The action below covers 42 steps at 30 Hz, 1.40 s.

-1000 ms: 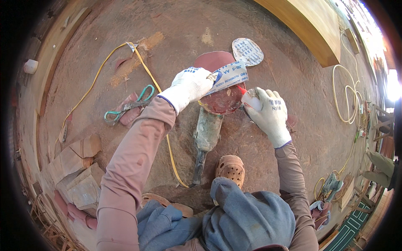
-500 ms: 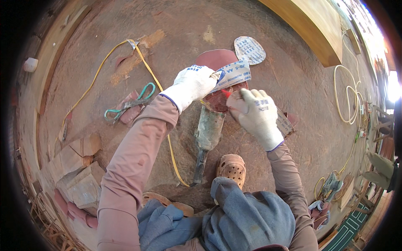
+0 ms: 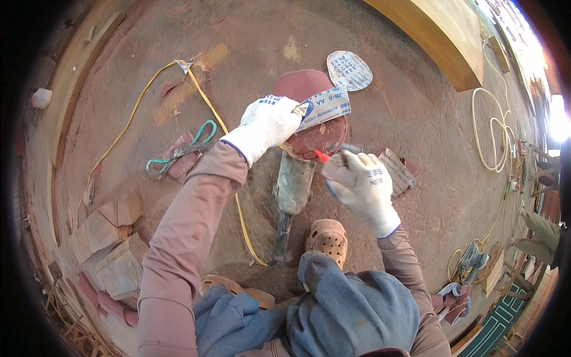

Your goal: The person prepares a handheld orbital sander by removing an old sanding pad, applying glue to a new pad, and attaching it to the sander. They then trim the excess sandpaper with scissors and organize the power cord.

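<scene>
My gloved left hand [image 3: 273, 125] is closed on the edge of a strip of sandpaper [image 3: 327, 107], its printed pale backing facing up. Under the strip lies the round, dark red pad [image 3: 324, 137] of a power sander, whose worn grey body [image 3: 294, 184] rests on the floor towards me. My gloved right hand [image 3: 366, 187] grips a small whitish glue bottle [image 3: 339, 172], its red nozzle pointing at the near right edge of the pad. Beyond the strip sits a red sanding disc [image 3: 300, 84], partly hidden. A sandpaper disc [image 3: 350, 70] lies backing up at the far right.
Green-handled scissors [image 3: 178, 156] lie on sandpaper scraps to the left, beside a yellow cord [image 3: 205, 89]. Another sandpaper piece [image 3: 397, 172] is right of my right hand. Wood blocks [image 3: 116, 244] sit lower left; a large timber beam [image 3: 440, 38] stands upper right.
My right hand and the glue bottle have drawn back slightly towards me, uncovering more of the pad. The left hand still holds the strip in nearly the same place.
</scene>
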Each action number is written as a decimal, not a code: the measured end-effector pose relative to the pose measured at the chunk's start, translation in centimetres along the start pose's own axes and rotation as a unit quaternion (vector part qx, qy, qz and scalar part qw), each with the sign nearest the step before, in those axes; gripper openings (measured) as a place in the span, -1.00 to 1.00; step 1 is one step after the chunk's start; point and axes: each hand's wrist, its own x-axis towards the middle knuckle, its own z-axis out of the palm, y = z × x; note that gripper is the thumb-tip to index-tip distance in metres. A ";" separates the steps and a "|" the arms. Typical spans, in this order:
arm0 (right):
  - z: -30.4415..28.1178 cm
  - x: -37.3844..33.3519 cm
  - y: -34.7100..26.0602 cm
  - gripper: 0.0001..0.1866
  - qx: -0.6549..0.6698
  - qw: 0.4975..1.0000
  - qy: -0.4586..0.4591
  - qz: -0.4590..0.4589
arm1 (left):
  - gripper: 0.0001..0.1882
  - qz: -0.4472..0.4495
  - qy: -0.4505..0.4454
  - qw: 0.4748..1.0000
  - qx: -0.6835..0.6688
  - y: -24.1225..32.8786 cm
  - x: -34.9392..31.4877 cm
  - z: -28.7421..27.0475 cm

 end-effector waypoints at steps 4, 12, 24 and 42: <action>-1.7 0.2 2.9 -0.51 -0.034 0.996 -0.009 0.083 | -0.53 0.009 0.003 1.000 0.016 0.7 -0.2 0.2; -1.4 -0.8 2.7 -0.45 -0.015 0.997 -0.028 0.070 | -0.61 0.074 0.124 0.989 0.012 0.1 -0.8 2.0; -0.5 -2.1 9.1 -0.41 0.327 0.903 0.110 0.256 | -0.50 0.155 0.163 0.963 0.150 2.7 -3.7 5.8; 9.9 5.5 23.8 -0.28 0.256 0.872 0.260 0.327 | -0.20 0.237 0.181 0.944 0.141 -0.6 -3.8 11.0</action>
